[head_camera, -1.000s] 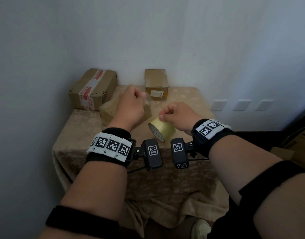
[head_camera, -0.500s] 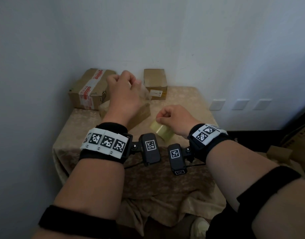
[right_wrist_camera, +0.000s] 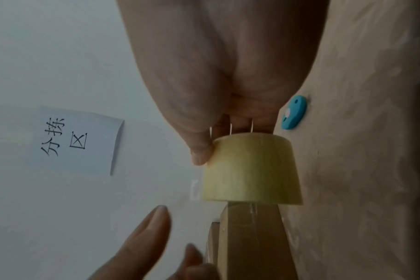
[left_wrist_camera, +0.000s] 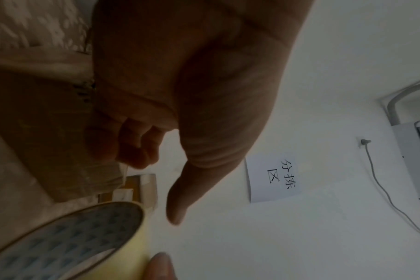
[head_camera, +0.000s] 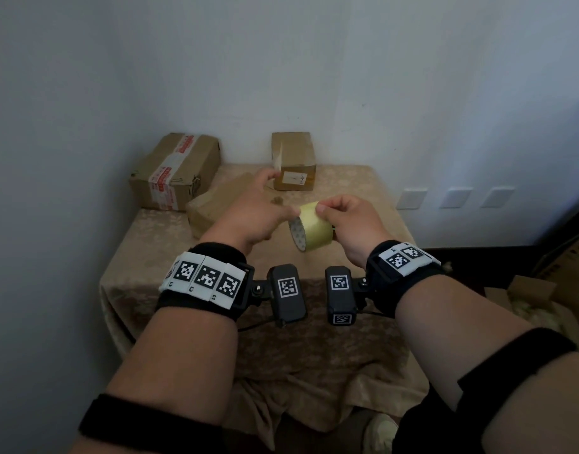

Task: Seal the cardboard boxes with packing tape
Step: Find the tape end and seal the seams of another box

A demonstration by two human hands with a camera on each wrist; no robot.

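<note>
- A white paper sheet (right_wrist_camera: 76, 141) on the wall, at left in the right wrist view, reads "分拣区".
- The small box (head_camera: 294, 162), upper centre in the head view, carries a label (head_camera: 294, 179) showing "4".
- Red print on the tape of the box (head_camera: 175, 170) at upper left is too small to read.

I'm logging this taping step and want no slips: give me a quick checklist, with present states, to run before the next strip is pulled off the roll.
1. Yellowish roll of packing tape held: ok, right hand has its grip on it.
2. Left hand free to pull: ok, it holds nothing beside the roll.
3. Loose tape end found: cannot tell.
4. Flat brown cardboard box within reach: ok, just behind the left hand.
5. That box's flaps shut: cannot tell, hand hides them.
6. Small blue cutter available: ok, on the beige tablecloth.
</note>
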